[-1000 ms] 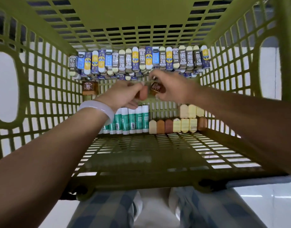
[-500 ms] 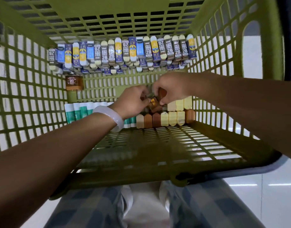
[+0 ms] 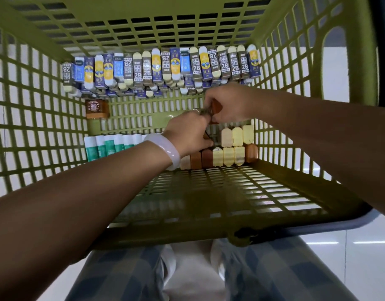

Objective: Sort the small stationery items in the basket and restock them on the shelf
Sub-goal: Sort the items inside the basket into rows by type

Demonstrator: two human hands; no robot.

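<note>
Green basket (image 3: 46,118): rigid lattice, sound landmark. Eraser row (image 3: 161,66) along basket's far wall. Right hand (image 3: 227,101) and left hand (image 3: 187,135) mid-basket, fingers of both pinching small brown item (image 3: 216,106). Likely light, hard, smooth; best grip by flat sides. Tan blocks (image 3: 228,156) just below hands.

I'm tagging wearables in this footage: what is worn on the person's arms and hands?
Both forearms are bare, with no sleeves in view. The left wrist carries a smooth, pale, whitish bangle, thick and rounded. The left hand and right hand wear no gloves; the view is too blurred to tell rings.
</note>
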